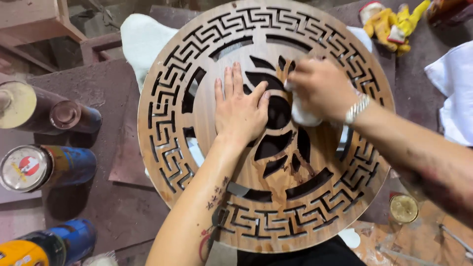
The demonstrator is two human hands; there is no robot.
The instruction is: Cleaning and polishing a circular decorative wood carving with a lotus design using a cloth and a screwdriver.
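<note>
The left hand (240, 109) lies flat, fingers spread and palm down, on the middle of a round carved wooden panel (266, 125), while the right hand (320, 88) is closed around a wad of white cloth (301, 114) and presses it against the panel's pierced centre, just beside the left thumb. A metal bracelet (358, 108) circles the right wrist, and dark tattoo marks run along the left forearm. The panel, a brown disc cut through with a key-pattern border and a leaf-like figure in the middle, rests on a dusty brown tabletop (123, 207) and fills most of the view; its lower edge reaches the person's dark clothing at the bottom of the frame. White padding (143, 39) shows beneath its upper left edge. To the left of the panel, well apart from the hands, lie several tins on their sides: a dark one with a pale lid (29, 108), a blue one with a white and red lid (44, 167) and a blue and yellow one (49, 244) at the lower corner. Yellow work gloves (391, 22) lie at the upper right, a white sheet (456, 93) at the right edge, and a small round gold-coloured lid (404, 208) just beyond the panel's lower right rim.
</note>
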